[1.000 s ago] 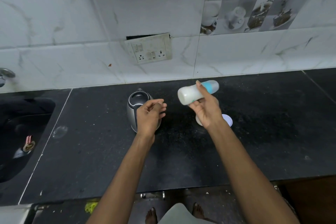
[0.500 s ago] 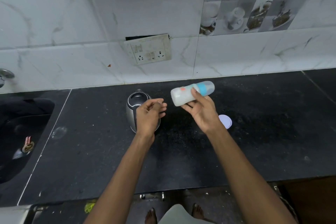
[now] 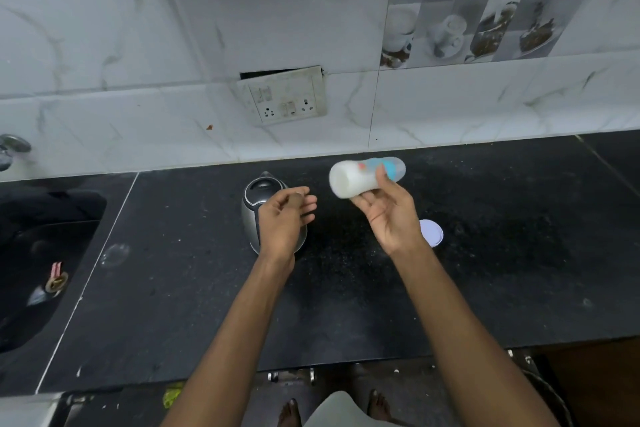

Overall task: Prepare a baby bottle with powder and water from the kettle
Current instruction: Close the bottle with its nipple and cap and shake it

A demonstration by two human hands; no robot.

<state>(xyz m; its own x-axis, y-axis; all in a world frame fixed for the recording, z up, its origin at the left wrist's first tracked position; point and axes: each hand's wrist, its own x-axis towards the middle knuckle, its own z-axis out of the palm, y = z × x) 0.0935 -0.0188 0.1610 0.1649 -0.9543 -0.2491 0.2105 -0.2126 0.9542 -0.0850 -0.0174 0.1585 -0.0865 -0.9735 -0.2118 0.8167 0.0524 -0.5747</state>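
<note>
My right hand [image 3: 388, 215] grips a baby bottle [image 3: 356, 178] and holds it on its side above the black counter. The bottle is full of white liquid, has a blue collar and a clear cap, and its base points left. My left hand [image 3: 285, 218] hovers over the steel kettle [image 3: 258, 199] with loosely curled fingers and holds nothing. The kettle stands upright with its dark lid down. A white round lid [image 3: 432, 233] lies on the counter just right of my right wrist, partly hidden by it.
The black counter [image 3: 194, 291] runs left to a dark sink [image 3: 38, 263] with a tap [image 3: 10, 149] above it. A loose socket plate [image 3: 285, 97] hangs on the tiled wall behind the kettle. My bare feet show below the counter's front edge.
My right hand has swung the bottle a little left and back, its base turning further toward me. My left hand has stayed over the kettle.
</note>
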